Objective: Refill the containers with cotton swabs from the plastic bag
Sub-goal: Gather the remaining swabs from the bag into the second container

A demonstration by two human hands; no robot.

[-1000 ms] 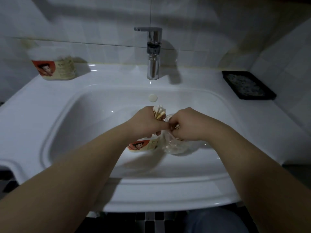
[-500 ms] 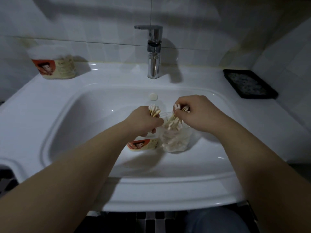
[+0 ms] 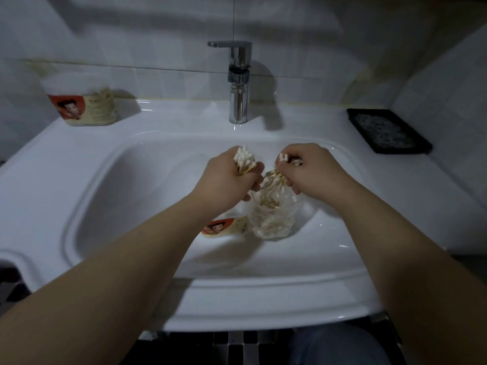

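Observation:
A clear plastic bag (image 3: 272, 223) with cotton swabs stands in the white sink basin (image 3: 147, 206). My left hand (image 3: 226, 180) grips a bundle of cotton swabs (image 3: 245, 162), white tips up, just left of the bag's mouth. Above the bag, my right hand (image 3: 308, 171) pinches a looser bunch of swabs (image 3: 274, 184) whose lower ends still reach into the bag. A small round container (image 3: 224, 227) with a red label sits in the basin under my left wrist, partly hidden. A second, taller labelled container (image 3: 84, 104) stands on the sink ledge at the back left.
A chrome faucet (image 3: 238, 83) rises at the back centre. A black soap dish (image 3: 387, 131) lies on the ledge at the back right. Tiled walls close in behind and to the right. The sink's front rim (image 3: 263, 306) is near my body.
My right hand has risen out of the bag with a bunch of swabs. My left hand has lifted slightly with its bundle.

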